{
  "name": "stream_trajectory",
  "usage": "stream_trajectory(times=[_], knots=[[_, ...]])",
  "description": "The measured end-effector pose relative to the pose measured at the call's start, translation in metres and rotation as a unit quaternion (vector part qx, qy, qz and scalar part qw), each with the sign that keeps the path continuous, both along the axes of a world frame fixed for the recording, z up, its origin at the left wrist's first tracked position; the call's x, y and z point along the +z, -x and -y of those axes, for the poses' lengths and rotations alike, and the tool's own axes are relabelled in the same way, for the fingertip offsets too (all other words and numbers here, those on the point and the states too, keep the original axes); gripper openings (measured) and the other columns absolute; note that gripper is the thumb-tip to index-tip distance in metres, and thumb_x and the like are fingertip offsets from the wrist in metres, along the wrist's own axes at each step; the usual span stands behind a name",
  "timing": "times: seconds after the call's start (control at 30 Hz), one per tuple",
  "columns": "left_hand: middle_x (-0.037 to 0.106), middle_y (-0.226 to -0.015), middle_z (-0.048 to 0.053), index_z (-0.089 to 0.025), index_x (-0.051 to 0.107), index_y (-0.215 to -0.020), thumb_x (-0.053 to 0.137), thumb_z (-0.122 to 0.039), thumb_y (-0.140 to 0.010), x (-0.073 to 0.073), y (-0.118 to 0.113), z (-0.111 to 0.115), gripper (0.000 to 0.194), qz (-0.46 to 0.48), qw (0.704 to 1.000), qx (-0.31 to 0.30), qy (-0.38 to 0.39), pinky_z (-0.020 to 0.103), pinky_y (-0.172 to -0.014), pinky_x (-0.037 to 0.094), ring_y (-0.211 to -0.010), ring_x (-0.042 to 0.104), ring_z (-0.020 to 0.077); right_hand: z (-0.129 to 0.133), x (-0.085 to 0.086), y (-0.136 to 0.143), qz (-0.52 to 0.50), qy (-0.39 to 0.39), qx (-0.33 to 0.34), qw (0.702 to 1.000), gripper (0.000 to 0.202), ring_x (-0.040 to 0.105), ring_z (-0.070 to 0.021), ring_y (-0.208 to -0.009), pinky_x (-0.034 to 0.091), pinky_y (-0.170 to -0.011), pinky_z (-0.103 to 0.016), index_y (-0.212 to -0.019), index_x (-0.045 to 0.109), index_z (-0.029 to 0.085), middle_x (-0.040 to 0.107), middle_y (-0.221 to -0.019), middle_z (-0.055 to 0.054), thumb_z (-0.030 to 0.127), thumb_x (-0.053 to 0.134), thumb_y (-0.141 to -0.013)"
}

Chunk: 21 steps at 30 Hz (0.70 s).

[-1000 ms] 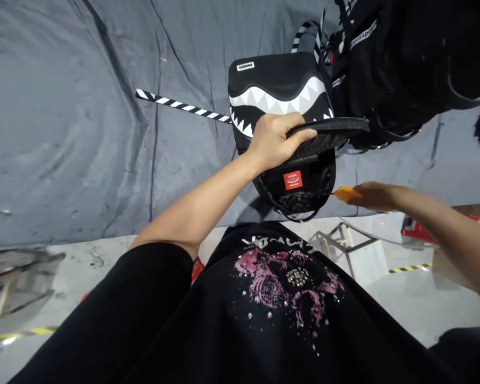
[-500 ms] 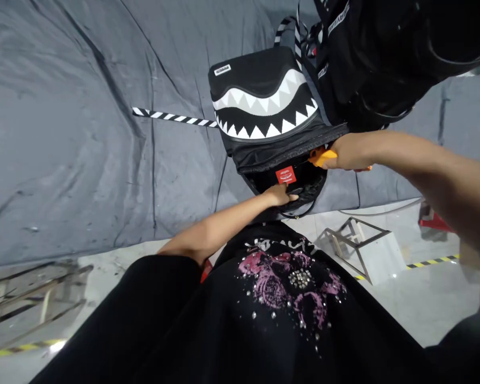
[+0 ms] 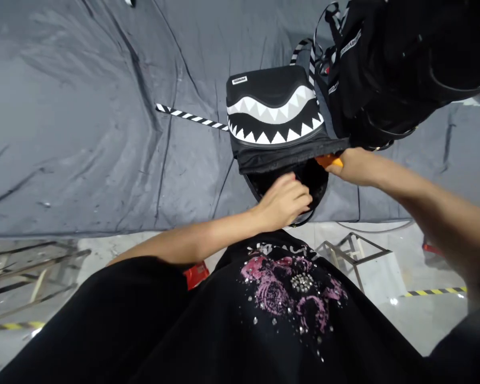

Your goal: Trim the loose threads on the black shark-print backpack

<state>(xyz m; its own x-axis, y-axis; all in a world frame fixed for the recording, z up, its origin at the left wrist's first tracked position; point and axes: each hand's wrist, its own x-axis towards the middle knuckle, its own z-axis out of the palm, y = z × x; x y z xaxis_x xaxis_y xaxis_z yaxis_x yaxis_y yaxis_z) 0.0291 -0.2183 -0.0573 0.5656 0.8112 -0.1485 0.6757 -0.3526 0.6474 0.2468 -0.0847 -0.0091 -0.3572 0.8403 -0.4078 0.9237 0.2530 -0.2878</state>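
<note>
One black bag [image 3: 276,128], at mid-scene near the close edge of the grey cloth [image 3: 84,133]; toothed mouth design in white and grey across its front; small white label [image 3: 239,80] at its far left corner; mouth of the bag open on the near side, interior dark; one striped strap [image 3: 192,117] running out to the left. One left hand [image 3: 286,200], over the near part of the opening, fingers curled inward and slightly blurred; whether it grips anything cannot be told. One right hand [image 3: 354,166], at the right end of the opening, closed around an orange tool [image 3: 328,161]; far end of the tool hidden by the bag. Several black bags [image 3: 404,64], heaped at far right, just beside the first. Two frames [image 3: 356,248], on the floor [image 3: 416,320], one near left, one near right; yellow-and-black tape [image 3: 436,292], near right.
</note>
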Motion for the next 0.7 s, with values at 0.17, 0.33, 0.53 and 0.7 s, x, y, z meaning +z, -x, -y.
stream_trajectory(times=[0.17,0.33,0.53,0.7], knots=[[0.068,-0.113,0.012,-0.023,0.063,-0.121,0.071,-0.047,-0.078,0.024,0.051,-0.035,0.050,0.087,0.923,0.273,-0.258,0.043,-0.097,0.043,-0.113,0.058,0.0299,0.057,-0.022,-0.017,-0.198,0.169,-0.216,0.941,0.028,0.045,-0.0110,-0.043,0.037,-0.043,-0.023,-0.083,0.051,0.021,0.047,-0.053,0.004,0.046,0.060,-0.090],[0.066,-0.068,0.000,-0.020,0.071,-0.085,0.063,-0.041,-0.086,0.017,0.048,-0.063,0.022,0.131,0.921,0.255,-0.265,0.025,-0.060,0.042,-0.061,0.059,0.0134,0.067,-0.078,0.005,-0.477,0.298,-0.391,0.728,0.039,0.022,-0.0056,-0.036,0.033,-0.040,-0.018,-0.076,0.040,0.022,0.023,-0.046,0.012,0.042,0.024,-0.104],[0.068,-0.070,0.002,-0.013,0.070,-0.084,0.055,-0.037,-0.092,0.018,0.029,-0.056,0.029,0.149,0.902,0.176,-0.365,0.022,-0.060,0.042,-0.062,0.060,0.0112,0.050,-0.108,0.054,-0.469,0.322,-0.320,0.757,0.037,0.034,-0.0083,-0.032,0.032,-0.033,-0.020,-0.075,0.047,0.020,0.036,-0.041,0.009,0.051,0.054,-0.094],[0.066,-0.068,0.003,-0.012,0.069,-0.084,0.052,-0.043,-0.094,0.012,0.031,-0.055,0.036,0.152,0.891,0.181,-0.388,0.022,-0.060,0.043,-0.061,0.060,0.0114,0.032,-0.101,0.048,-0.425,0.303,-0.267,0.810,0.028,0.033,-0.0063,-0.030,0.030,-0.031,-0.019,-0.081,0.054,0.017,0.040,-0.041,0.009,0.041,0.065,-0.090]])
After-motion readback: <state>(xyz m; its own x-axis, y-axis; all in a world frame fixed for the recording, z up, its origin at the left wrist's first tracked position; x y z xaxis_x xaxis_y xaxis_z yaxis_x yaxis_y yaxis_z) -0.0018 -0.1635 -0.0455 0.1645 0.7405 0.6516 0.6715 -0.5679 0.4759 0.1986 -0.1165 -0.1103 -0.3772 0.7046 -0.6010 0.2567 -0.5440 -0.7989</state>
